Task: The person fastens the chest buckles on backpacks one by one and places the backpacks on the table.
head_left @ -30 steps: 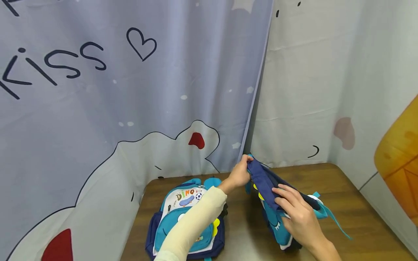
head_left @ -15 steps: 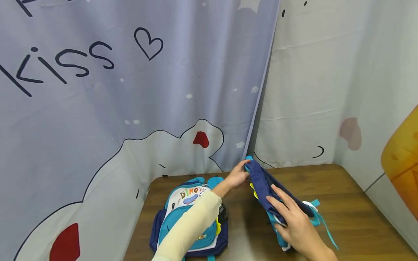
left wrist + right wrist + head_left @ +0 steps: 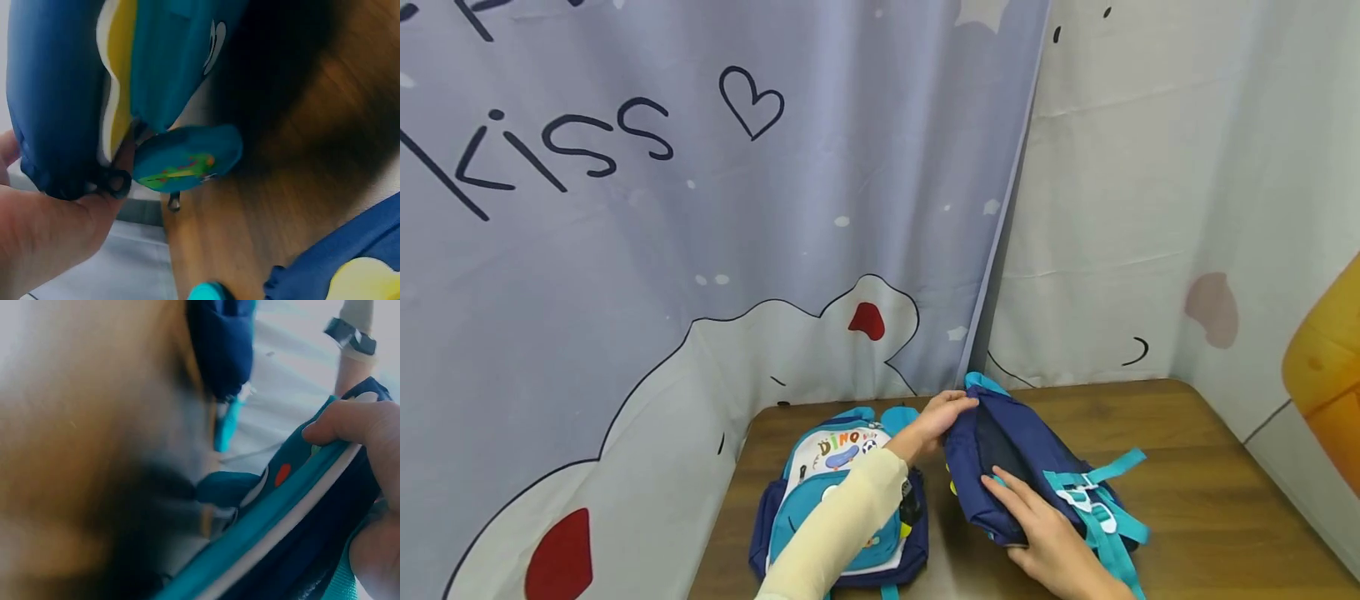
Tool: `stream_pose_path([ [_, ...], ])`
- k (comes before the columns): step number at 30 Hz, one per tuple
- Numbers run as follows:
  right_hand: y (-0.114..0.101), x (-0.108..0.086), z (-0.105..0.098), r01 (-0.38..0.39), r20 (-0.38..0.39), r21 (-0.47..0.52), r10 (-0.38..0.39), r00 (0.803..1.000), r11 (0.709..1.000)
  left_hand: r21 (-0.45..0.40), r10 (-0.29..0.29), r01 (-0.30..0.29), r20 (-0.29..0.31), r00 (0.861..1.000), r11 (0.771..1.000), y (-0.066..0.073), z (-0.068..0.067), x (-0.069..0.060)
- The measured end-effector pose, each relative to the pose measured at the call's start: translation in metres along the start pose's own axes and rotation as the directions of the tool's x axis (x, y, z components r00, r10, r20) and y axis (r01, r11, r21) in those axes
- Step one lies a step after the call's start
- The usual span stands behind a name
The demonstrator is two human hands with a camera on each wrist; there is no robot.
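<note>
A navy-and-teal child's backpack (image 3: 1037, 433) is held tilted above the right half of the table, its back panel and teal straps (image 3: 1105, 508) turned up. At its upper left edge my left hand (image 3: 936, 421) grips the navy fabric. In the left wrist view the thumb wraps the bag's navy side (image 3: 56, 94), beside a yellow trim and a teal dinosaur pocket. My right hand (image 3: 1045, 525) grips the lower edge, and in the right wrist view its thumb lies over the teal side (image 3: 250, 519). Most of the bag's front is hidden in the head view.
A second backpack (image 3: 797, 492) of the same kind, marked DINO, lies front up on the wooden table (image 3: 1210, 500), partly behind my left sleeve. Printed curtains (image 3: 850, 208) hang along the back and right side.
The held backpack has turned from edge-on, so its back panel and straps now face up. My left hand has come slightly lower and nearer; my right hand has shifted left and lower.
</note>
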State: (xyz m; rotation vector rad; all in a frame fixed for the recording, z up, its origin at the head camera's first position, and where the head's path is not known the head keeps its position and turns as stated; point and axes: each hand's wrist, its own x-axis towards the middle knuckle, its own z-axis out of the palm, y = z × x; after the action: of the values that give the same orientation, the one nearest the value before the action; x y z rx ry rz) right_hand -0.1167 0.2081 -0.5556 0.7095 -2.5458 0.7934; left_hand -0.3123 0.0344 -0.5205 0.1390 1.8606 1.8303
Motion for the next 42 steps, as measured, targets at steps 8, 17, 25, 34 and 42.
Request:
stream_pose_path([
  [8, 0.002, -0.009, 0.021, 0.022, 0.086, -0.041, -0.019, 0.996, 0.999, 0.36, 0.069, -0.032, -0.088, 0.994, 0.932, -0.017, 0.009, -0.005],
  [17, 0.012, -0.009, 0.036, 0.033, 0.224, -0.028, -0.026, 0.974, 0.999, 0.602, 0.067, 0.018, -0.118, 0.991, 0.799, -0.034, 0.006, -0.002],
  [25, 0.021, -0.009, 0.048, 0.003, 0.335, 0.049, -0.019, 0.942, 0.999, 0.695, 0.063, 0.06, -0.15, 0.987, 0.716, -0.038, 0.011, -0.003],
  [34, 0.024, -0.014, 0.058, 0.012, 0.311, 0.09, -0.039, 0.95, 0.996, 0.83, 0.094, 0.057, -0.131, 0.987, 0.555, -0.04, 0.007, -0.008],
  [42, 0.005, -0.002, 0.035, -0.093, 0.345, 0.184, 0.025, 0.938, 0.978, 0.855, 0.194, -0.01, -0.106, 0.975, 0.519, -0.037, 0.014, -0.016],
])
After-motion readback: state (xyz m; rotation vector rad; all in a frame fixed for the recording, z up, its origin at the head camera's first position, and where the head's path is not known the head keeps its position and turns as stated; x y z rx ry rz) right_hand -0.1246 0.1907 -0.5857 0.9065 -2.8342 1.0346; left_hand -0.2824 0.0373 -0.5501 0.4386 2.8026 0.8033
